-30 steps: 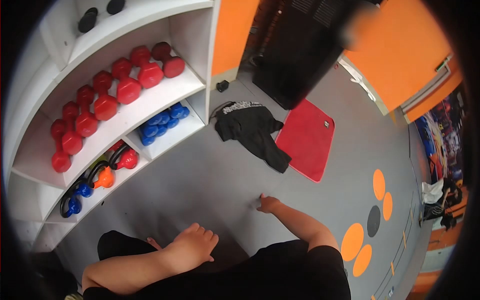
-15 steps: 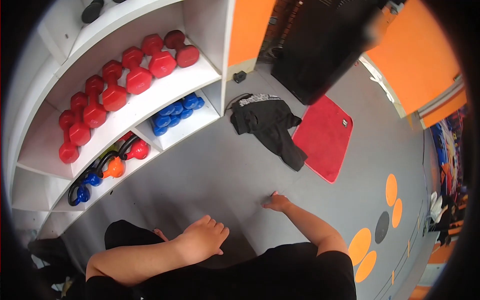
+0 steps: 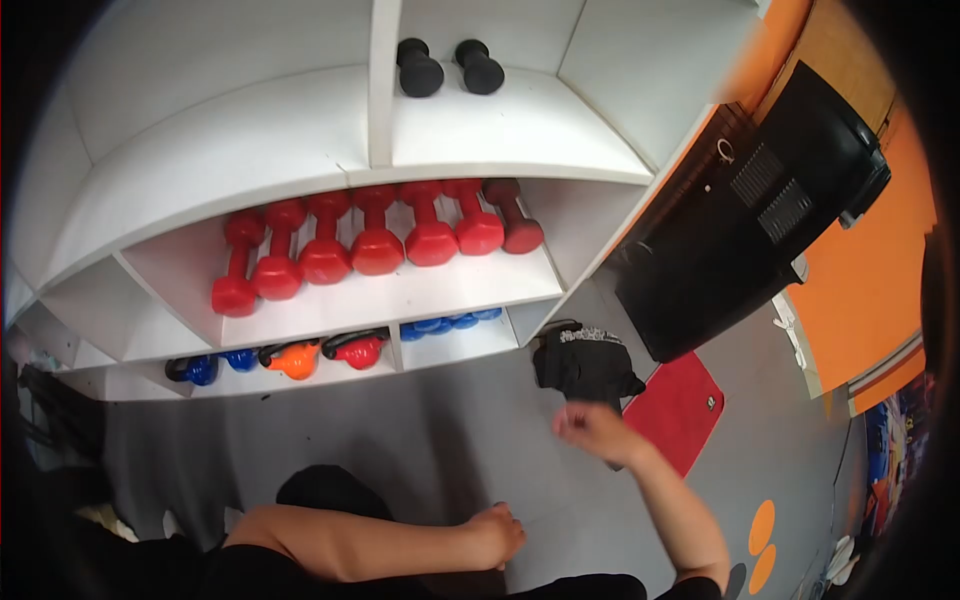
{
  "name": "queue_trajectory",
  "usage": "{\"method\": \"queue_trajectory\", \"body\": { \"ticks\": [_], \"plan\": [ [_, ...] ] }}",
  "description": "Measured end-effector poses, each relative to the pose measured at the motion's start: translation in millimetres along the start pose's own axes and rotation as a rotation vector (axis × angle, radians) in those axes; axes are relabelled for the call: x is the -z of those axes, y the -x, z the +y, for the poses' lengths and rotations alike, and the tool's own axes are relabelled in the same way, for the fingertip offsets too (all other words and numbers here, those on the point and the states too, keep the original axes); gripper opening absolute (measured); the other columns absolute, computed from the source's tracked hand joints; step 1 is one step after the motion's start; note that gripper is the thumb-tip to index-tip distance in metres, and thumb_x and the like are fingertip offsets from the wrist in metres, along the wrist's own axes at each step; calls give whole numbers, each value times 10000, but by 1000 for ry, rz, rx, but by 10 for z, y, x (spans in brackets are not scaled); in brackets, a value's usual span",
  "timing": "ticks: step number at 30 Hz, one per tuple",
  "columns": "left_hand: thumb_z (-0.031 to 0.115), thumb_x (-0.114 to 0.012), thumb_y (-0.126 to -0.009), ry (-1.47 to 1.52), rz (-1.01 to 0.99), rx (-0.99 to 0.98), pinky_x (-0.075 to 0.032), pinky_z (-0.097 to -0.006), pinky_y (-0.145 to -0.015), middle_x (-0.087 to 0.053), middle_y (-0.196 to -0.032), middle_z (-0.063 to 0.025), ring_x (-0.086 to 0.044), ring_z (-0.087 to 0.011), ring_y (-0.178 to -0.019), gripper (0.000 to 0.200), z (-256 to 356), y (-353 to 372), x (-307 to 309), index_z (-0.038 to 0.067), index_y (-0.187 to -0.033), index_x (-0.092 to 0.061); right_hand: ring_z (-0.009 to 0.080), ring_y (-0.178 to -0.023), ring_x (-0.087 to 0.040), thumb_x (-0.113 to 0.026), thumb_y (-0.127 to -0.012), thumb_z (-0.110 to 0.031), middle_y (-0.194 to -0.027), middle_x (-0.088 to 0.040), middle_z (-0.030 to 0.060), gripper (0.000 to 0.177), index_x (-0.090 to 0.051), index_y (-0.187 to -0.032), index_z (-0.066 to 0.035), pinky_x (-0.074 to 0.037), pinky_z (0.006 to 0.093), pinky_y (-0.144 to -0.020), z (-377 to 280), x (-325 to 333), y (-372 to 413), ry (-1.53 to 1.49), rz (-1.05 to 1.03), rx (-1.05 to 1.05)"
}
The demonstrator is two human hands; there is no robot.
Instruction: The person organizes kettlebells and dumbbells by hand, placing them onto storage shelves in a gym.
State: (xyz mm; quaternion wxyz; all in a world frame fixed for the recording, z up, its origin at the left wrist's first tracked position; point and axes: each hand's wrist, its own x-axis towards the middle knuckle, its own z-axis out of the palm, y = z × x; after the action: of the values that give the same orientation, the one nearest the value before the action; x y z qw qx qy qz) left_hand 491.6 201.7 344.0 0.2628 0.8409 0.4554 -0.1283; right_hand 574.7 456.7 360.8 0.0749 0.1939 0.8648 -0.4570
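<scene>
Grey floor [image 3: 365, 430] before white shelves [image 3: 520, 120]

Head view: right grip [image 3: 600, 432] is blurred, fingers bent; beyond it lies a black garment [image 3: 588, 365], rightward a red mat [image 3: 685, 405]. Left grip [image 3: 497, 535] is curled. I cannot tell if either holds something.

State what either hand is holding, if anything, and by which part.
No held thing can be seen: the left hand is loosely curled with its palm hidden, and the blurred right hand shows no object.
</scene>
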Motion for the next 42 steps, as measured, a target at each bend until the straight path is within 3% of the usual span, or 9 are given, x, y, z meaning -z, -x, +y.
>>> {"method": "queue_trajectory", "body": {
  "ticks": [3, 7, 12, 15, 21, 23, 25, 31, 42],
  "plan": [
    [520, -619, -950, 0, -29, -24, -397, -357, -1019, -644, -1169, -103, -603, -255, -1137, 597, -39, 203, 88, 15, -1266, -580, 20, -742, -462, -623, -975, -134, -813, -539, -65, 72, -624, -961, -63, -414, 221, -665, -1995, 600, -313, -283, 287, 235],
    [515, -611, -959, 63, 3, -54, -395, -351, -1015, -642, -1167, -105, -604, -257, -1127, 606, -48, 510, 66, -6, -1265, -575, 42, -742, -467, -644, -998, -196, -791, -523, -67, 159, -617, -1021, -40, -396, 203, -703, -2917, 1086, -821, -125, 733, 596],
    [519, -678, -898, 40, 155, -31, -418, -346, -934, -667, -1091, -71, -638, -224, -1028, 566, -6, 789, -178, 36, -1188, -629, 95, -827, -552, -615, -996, -141, -906, -587, 15, 94, -604, -996, -47, -443, 250, -754, -2271, 210, -621, -219, 630, 441],
    [708, -639, -812, 91, -218, 153, -261, -440, -1197, -496, -1511, -169, -409, -323, -1440, 844, 151, 756, -131, 186, -1464, -514, 192, -736, -656, -701, -873, -84, -854, -664, 40, 163, -656, -1029, -83, -514, 335, -673, -1433, -677, 317, 80, 193, 275],
    [518, -689, -874, 19, 225, -55, -425, -337, -905, -667, -1027, -70, -641, -225, -989, 550, 26, 840, 109, 32, -1125, -637, 220, -721, -691, -720, -935, -237, -879, -729, 97, 219, -677, -1069, -68, -524, 352, -645, -1018, -1287, 1315, -362, 355, -389],
    [524, -684, -869, -19, 181, 30, -432, -337, -884, -660, -968, -74, -642, -226, -948, 541, -25, 688, 60, 30, -1084, -641, 229, -697, -680, -743, -909, -248, -848, -719, 75, 240, -670, -1076, -94, -504, 345, -629, -906, -1266, 1295, -308, 433, -388],
    [529, -677, -875, -82, 145, 77, -436, -342, -882, -660, -957, -75, -645, -225, -935, 537, -29, 538, 40, 31, -1073, -643, 243, -671, -670, -749, -890, -255, -769, -697, 50, 230, -639, -1011, -93, -485, 349, -618, -883, -1115, 1360, 373, 422, -57],
    [540, -649, -899, 12, 57, 126, -445, -359, -884, -660, -942, -76, -660, -228, -893, 534, 5, 244, 31, 30, -1058, -650, 249, -615, -678, -726, -887, -368, -620, -642, 55, 333, -564, -867, -79, -486, 381, -597, -440, -1433, 1625, 498, 126, -214],
    [382, -611, -965, 497, -49, 186, -493, -465, -833, -678, -1020, -122, -679, -305, -952, 316, 466, 15, -745, 77, -1028, -669, 310, -677, -694, -663, -916, -398, -720, -679, 74, 318, -610, -991, -94, -541, 471, -649, -576, -1876, 2112, 63, -118, -440]
  ]
}}
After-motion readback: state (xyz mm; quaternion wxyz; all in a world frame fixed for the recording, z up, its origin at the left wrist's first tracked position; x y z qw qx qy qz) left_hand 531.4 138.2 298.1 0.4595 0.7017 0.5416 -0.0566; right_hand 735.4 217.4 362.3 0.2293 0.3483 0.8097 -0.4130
